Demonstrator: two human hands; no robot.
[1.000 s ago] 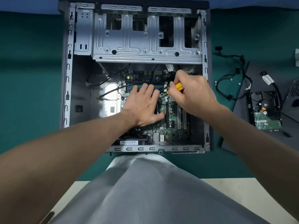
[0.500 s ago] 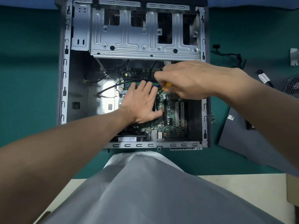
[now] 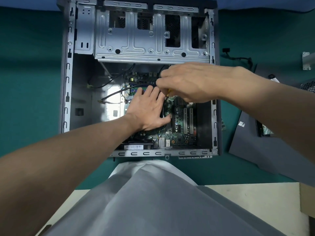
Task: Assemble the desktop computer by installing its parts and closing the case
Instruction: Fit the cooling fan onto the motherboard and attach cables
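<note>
1. Computer case (image 3: 67,92) lies open on its side on the green bench (image 3: 25,82). Its far edge is cut off by the frame.
2. Right hand (image 3: 190,82) is over the upper part of the motherboard (image 3: 180,133). Its grip is closed on a yellow tool (image 3: 168,94). Only a tiny bit shows under the fingers, so the kind of tool is not clear.
3. Left hand (image 3: 146,111) lies flat w/ fingers straight, its grip not closed on anything. It presses on a dark part in the middle of the board and hides most of this part.
4. Inside the case: the motherboard fills the near right section. Black cables (image 3: 109,84) run from it into the bare left section. A silver drive cage (image 3: 136,40) spans the far section.
5. On the bench right of the case: a dark side panel (image 3: 272,159), partly under the right forearm. A hard drive (image 3: 266,131) is mostly hidden by that forearm, only a green corner shows. A metal bracket (image 3: 308,60) is cut off at the frame edge. A loose cable (image 3: 238,57) lies near the case's far right corner.
</note>
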